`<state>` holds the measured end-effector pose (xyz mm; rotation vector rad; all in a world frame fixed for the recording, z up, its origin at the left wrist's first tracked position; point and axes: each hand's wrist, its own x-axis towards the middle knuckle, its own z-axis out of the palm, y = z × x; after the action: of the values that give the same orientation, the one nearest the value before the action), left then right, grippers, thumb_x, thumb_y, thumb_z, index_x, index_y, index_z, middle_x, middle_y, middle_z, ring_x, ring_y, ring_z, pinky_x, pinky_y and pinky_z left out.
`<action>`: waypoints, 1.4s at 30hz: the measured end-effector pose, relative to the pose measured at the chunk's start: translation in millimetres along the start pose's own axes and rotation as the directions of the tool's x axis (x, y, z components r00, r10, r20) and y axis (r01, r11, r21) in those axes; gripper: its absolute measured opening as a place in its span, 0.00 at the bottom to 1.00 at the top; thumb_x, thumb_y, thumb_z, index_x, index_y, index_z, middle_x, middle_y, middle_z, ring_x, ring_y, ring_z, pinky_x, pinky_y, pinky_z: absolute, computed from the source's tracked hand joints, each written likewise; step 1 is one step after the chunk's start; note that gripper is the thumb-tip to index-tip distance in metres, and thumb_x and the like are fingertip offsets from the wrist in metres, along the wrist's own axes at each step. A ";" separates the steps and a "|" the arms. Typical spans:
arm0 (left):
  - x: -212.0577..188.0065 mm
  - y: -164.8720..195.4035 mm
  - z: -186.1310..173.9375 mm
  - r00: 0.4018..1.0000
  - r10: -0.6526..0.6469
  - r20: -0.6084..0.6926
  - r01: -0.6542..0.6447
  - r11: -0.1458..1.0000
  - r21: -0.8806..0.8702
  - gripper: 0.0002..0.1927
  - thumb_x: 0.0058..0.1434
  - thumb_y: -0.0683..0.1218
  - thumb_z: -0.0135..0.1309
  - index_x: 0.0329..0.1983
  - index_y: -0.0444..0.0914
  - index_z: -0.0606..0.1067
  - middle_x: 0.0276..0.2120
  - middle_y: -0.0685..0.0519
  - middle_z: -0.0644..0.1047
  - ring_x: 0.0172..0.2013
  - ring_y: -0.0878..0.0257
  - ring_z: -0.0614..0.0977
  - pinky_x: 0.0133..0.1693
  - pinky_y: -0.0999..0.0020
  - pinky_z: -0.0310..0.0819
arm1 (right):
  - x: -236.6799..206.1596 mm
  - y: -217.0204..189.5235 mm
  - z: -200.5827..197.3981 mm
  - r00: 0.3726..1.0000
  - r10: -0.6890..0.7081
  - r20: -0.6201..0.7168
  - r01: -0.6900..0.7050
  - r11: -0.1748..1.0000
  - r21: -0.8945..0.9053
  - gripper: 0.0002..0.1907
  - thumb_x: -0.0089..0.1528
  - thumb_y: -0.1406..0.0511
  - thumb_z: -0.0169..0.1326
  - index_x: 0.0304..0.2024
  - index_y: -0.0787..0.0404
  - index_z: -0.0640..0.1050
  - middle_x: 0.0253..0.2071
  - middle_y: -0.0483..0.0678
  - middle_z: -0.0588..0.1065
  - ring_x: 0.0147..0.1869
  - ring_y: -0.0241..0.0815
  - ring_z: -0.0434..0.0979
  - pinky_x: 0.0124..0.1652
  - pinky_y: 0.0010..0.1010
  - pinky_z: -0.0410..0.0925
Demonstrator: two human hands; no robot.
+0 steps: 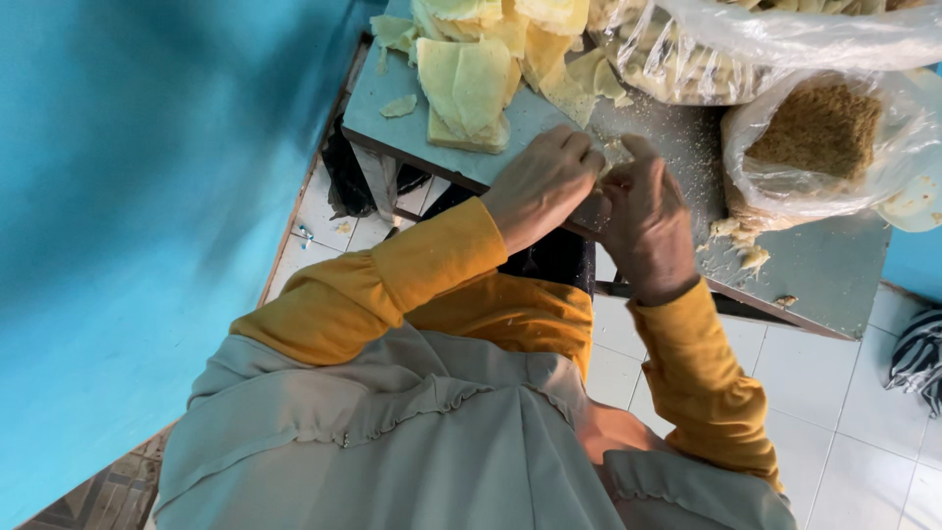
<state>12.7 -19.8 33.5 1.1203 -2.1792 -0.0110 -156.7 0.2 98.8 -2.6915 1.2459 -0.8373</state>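
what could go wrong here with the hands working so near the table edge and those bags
Both hands, left hand and right hand, work at the very edge of the grey table, so whatever they press could slip to the tiled floor. The open bag of brown crumbs sits beside the right hand; a nudge might spill it.

A small food-preparation corner, probably in a home kitchen or cottage workshop, is suggested. A grey counter (432, 123) dusted with crumbs is seen under the fingers (574, 147). Beyond them, thin yellow dough sheets (476, 74) are piled, and to their right clear plastic bags (785, 39) of food and brown crumbs (819, 128) are set. A white tiled floor (844, 393) and blue wall (147, 196) are shown.
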 end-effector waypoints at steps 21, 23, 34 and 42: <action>-14.2 41.2 -28.4 0.974 0.010 0.226 -0.126 0.855 0.503 0.20 0.58 0.54 0.54 0.39 0.33 0.82 0.56 0.41 0.76 0.64 0.47 0.66 0.68 0.41 0.49 | -24.9 -18.6 10.2 0.998 -0.039 -0.046 0.026 0.969 -0.246 0.23 0.75 0.69 0.54 0.69 0.66 0.62 0.56 0.56 0.78 0.64 0.55 0.80 0.64 0.46 0.74; -0.4 30.7 -15.1 0.938 -0.065 0.340 -0.128 0.847 0.515 0.13 0.57 0.53 0.55 0.34 0.39 0.83 0.66 0.45 0.69 0.70 0.49 0.61 0.69 0.39 0.44 | -19.7 -16.8 8.4 0.998 -0.058 0.021 0.061 0.908 -0.415 0.27 0.68 0.67 0.54 0.67 0.68 0.63 0.58 0.59 0.78 0.66 0.58 0.76 0.62 0.49 0.71; -31.9 -27.3 -34.7 0.831 -0.372 -0.414 0.294 0.925 -0.243 0.27 0.69 0.32 0.44 0.71 0.41 0.68 0.66 0.52 0.67 0.65 0.55 0.70 0.69 0.59 0.65 | 10.9 9.6 2.0 1.000 0.005 -0.005 -0.005 0.999 -0.033 0.27 0.68 0.76 0.59 0.69 0.66 0.69 0.43 0.51 0.79 0.46 0.47 0.78 0.47 0.41 0.77; -46.7 -42.0 -56.7 0.659 -0.610 -0.440 0.235 0.723 -0.650 0.16 0.81 0.36 0.36 0.66 0.38 0.69 0.63 0.50 0.67 0.57 0.62 0.75 0.60 0.69 0.78 | 54.1 69.3 -58.2 0.955 -0.008 -0.296 -0.100 0.933 -0.346 0.22 0.73 0.80 0.46 0.69 0.66 0.64 0.43 0.53 0.74 0.40 0.44 0.73 0.40 0.36 0.68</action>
<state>93.9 3.7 38.3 1.0783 -1.1301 -0.3982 -205.0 -75.7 153.8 -2.8702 1.6672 -1.1391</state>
